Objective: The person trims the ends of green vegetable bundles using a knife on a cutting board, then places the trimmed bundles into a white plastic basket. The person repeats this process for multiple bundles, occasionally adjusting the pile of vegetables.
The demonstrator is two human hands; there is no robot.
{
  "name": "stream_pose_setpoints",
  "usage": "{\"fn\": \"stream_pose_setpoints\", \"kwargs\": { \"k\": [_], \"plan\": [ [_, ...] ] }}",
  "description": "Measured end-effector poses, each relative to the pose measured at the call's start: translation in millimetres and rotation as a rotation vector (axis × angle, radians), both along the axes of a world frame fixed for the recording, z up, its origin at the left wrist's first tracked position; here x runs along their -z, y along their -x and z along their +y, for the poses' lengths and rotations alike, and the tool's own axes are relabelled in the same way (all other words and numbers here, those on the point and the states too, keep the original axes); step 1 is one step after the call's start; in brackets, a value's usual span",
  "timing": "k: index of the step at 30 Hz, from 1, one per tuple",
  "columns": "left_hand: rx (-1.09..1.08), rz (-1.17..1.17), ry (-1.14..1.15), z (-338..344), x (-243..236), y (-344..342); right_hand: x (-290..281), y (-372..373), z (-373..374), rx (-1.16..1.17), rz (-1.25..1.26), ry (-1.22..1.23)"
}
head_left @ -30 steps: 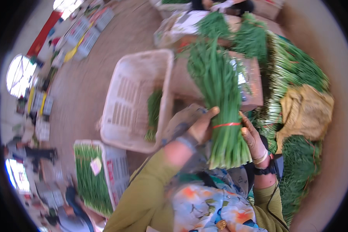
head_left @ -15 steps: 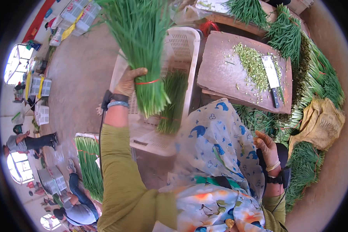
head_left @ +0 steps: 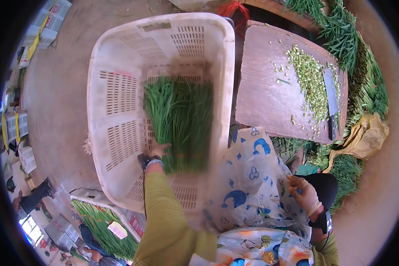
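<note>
My left hand [head_left: 157, 150] is down inside a white slatted plastic basket [head_left: 119, 95], closed on a bundle of green chives [head_left: 158, 113] that lies alongside a darker bundle [head_left: 188, 124]; part of my hand is hidden by the leaves. My right hand [head_left: 302, 193] rests by the patterned plastic apron [head_left: 248, 190] over my lap, fingers loosely bent and apart, with nothing visible in them. Right of the basket is a worn cutting board [head_left: 266, 88] bearing chopped stems [head_left: 310, 75] and a cleaver [head_left: 330, 102] with a black handle.
Heaped chive bundles [head_left: 372, 80] and a tan sack [head_left: 363, 137] line the right side. A crate of chives [head_left: 97, 226] stands at lower left. Red strings [head_left: 232, 11] hang behind the board. Stacked crates [head_left: 44, 24] and other people [head_left: 33, 197] are along the left.
The bundle was held upright in both hands, then lifted leftward by my left hand, and now lies in the basket under it. My right hand let go and moved down beside the apron.
</note>
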State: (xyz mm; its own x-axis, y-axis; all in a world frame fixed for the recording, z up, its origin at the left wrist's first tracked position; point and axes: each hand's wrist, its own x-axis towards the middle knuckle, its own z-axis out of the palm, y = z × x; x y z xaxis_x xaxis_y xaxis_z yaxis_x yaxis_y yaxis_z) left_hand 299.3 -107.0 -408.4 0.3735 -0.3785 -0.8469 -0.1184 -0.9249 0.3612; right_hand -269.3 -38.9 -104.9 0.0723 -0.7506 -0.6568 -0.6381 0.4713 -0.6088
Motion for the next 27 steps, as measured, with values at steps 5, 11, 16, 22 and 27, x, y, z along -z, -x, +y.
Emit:
{"fn": "stream_pose_setpoints", "kwargs": {
  "k": [5,11,16,22,27],
  "plan": [
    [0.237,0.189,-0.046,-3,13,-7,5,-25,-24,-0.116,0.137,-0.035],
    [0.116,-0.082,0.055,20,21,10,1,-28,-32,-0.233,0.230,0.113],
    [0.362,-0.584,0.123,36,33,-21,-18,-6,-21,-0.122,0.285,0.157],
    [-0.267,0.094,0.589,20,-33,-12,-12,12,16,-0.090,0.250,0.318],
    [-0.097,-0.029,0.593,0,-85,15,11,14,51,-0.138,0.184,0.365]
  ]
}}
